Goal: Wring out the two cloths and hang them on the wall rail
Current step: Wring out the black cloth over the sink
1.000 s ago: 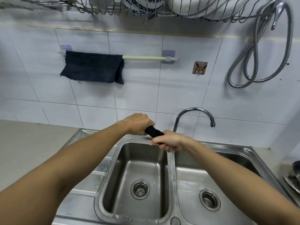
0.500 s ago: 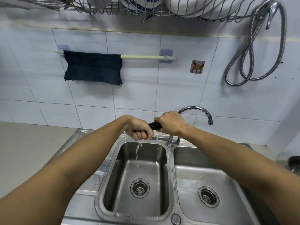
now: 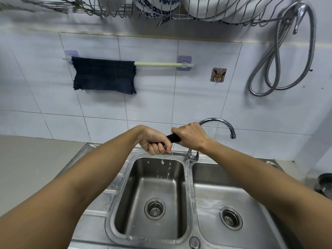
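Two dark cloths are in view: one twisted cloth gripped between both hands, and one hung cloth draped flat over the left part of the wall rail, well above and to the left of the hands. The left hand is clenched around one end of the twisted cloth, knuckles turned down, and the right hand is clenched around the other end, knuckles up; only a short black roll of cloth shows in the gap between the two fists. Drops of water fall from just under the left hand into the left basin below it. There are two basins, the right basin lying below the right forearm, and each has one round drain. One curved tap rises just behind the right hand. The rail sits on two pale purple wall mounts. One small sticker hook with a cartoon animal face is stuck to the tile above the right hand; no writing on it can be read. One coiled metal hose hangs far up to the right, and a wire dish rack with crockery runs overhead.
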